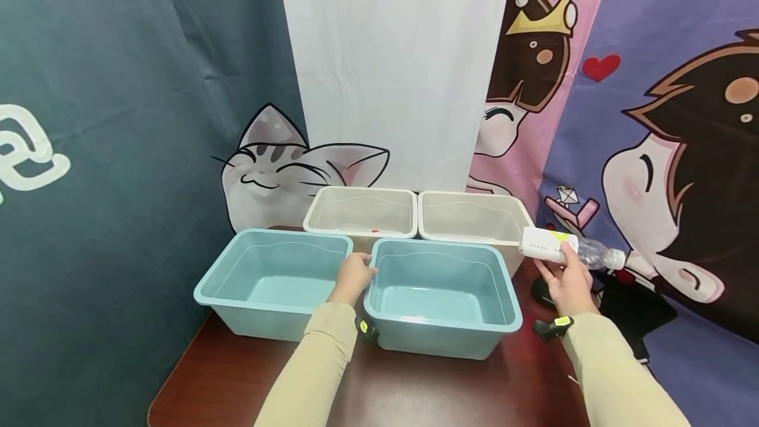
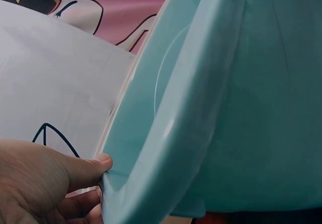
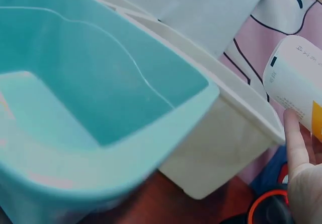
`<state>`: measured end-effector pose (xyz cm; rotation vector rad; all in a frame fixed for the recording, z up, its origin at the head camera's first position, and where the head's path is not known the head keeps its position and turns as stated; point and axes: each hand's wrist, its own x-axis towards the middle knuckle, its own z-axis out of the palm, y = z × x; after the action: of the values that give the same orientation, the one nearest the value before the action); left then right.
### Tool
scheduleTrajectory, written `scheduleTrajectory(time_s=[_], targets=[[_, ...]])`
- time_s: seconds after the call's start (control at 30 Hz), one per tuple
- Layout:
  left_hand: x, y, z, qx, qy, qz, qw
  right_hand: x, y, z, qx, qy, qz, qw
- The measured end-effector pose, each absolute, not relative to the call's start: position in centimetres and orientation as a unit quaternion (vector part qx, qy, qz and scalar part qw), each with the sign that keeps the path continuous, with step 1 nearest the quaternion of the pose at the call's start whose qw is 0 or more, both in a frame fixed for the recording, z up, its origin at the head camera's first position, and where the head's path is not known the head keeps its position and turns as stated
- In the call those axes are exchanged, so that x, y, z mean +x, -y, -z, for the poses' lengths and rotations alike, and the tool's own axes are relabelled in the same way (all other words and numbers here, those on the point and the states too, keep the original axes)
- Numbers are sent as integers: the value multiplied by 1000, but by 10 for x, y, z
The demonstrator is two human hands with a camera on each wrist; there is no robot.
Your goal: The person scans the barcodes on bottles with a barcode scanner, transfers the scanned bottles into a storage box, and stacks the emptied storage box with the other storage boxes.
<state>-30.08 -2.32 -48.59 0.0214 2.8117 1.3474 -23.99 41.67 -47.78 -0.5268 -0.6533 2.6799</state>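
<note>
My left hand (image 1: 352,275) is between two light-blue plastic bins, pinching the rim of the right blue bin (image 1: 441,341) near its far left corner. In the left wrist view the thumb (image 2: 103,162) presses on that rim, with the other fingers below. Out to the right, my right hand (image 1: 570,282) holds a clear plastic bottle (image 1: 593,254) with a white label, lying nearly level, its cap pointing right. The right wrist view shows only the bottle's white label end (image 3: 294,75) and part of the hand; the rest is out of frame.
The left blue bin (image 1: 267,318) stands beside the right one. Behind them are two off-white bins, a left one (image 1: 363,196) with a small red spot inside and a right one (image 1: 474,203). All stand on a reddish-brown table (image 1: 439,394) against printed cloth. Dark objects lie at the right.
</note>
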Motion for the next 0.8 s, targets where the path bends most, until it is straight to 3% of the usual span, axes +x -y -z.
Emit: scheduleTrajectory(time_s=[0.8], targets=[[-307,24,494,1,-895,-445,15,-292,-346,445,-203,271,-940,33]])
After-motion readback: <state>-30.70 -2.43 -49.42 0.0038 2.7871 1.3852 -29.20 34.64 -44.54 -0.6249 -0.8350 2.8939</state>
